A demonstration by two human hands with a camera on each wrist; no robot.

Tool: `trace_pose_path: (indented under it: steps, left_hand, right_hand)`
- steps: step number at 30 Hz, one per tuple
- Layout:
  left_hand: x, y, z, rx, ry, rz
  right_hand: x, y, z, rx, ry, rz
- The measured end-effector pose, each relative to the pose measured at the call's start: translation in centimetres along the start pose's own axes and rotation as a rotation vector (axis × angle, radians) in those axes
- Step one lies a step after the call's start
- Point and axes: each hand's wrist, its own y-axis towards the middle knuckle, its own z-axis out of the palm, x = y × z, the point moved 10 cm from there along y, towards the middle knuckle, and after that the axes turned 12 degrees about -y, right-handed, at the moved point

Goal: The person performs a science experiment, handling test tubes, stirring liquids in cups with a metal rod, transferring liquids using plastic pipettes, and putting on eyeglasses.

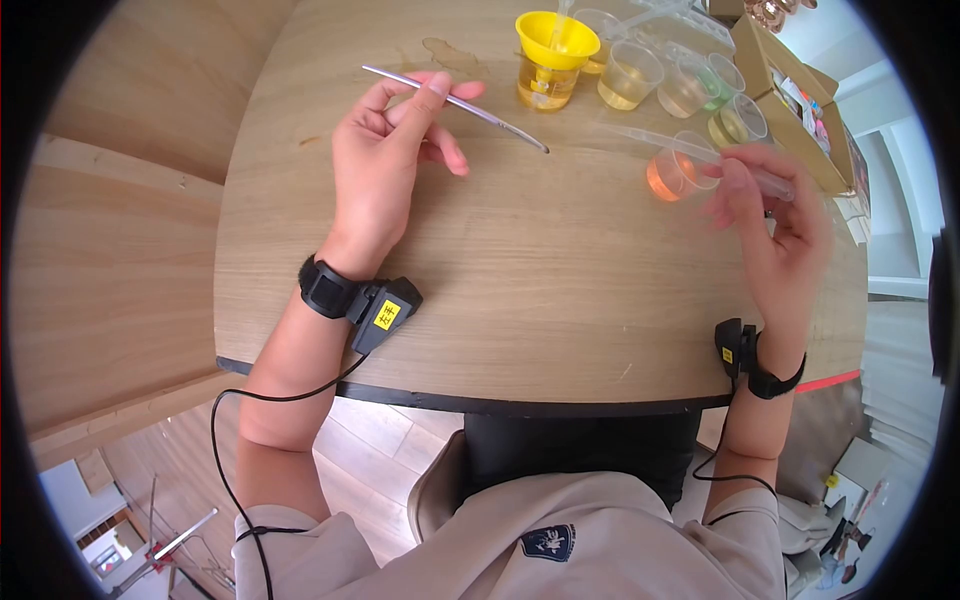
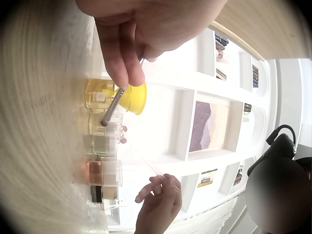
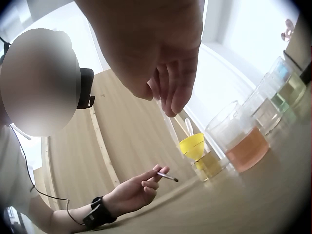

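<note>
My left hand (image 1: 380,175) pinches a slim metal spatula (image 1: 500,124) between thumb and fingers, above the table's left half. The spatula's narrow, darker tip points to the right and toward me. On the right, my right hand (image 1: 775,215) grips a clear plastic dropper (image 1: 660,138), its thin end pointing left. Below that dropper stands a clear cup of orange liquid (image 3: 248,148). A yellow funnel (image 1: 540,42) sits in the mouth of a glass beaker (image 1: 545,90) with amber liquid, beyond the spatula's tip. Something clear and slender stands up in the funnel.
Several clear cups (image 1: 630,82) with pale yellow, clear and greenish liquids stand right of the beaker. An open cardboard box (image 1: 838,150) with small items is at the right edge. A wet patch (image 1: 450,55) marks the far left tabletop. The table's dark edge (image 1: 480,402) faces me.
</note>
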Motion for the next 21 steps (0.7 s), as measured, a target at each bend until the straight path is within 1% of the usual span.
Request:
trace_pose_path:
  steps: [3,5,11,21]
  left_hand:
    - [-0.1,0.0,0.1,-0.003,-0.001,-0.008]
    - [0.0,0.0,0.3,0.007,0.007,-0.017]
    - [-0.2,0.0,0.2,-0.003,0.02,-0.007]
    - [0.0,-0.2,0.5,0.027,0.059,-0.03]
  right_hand:
    - [0.0,0.2,0.2,0.036,-0.073,0.02]
    - [1.1,0.0,1.8,0.164,-0.184,-0.096]
    - [0.9,-0.2,2.5,0.206,-0.171,-0.089]
    - [0.8,-0.2,2.4,0.199,-0.178,-0.084]
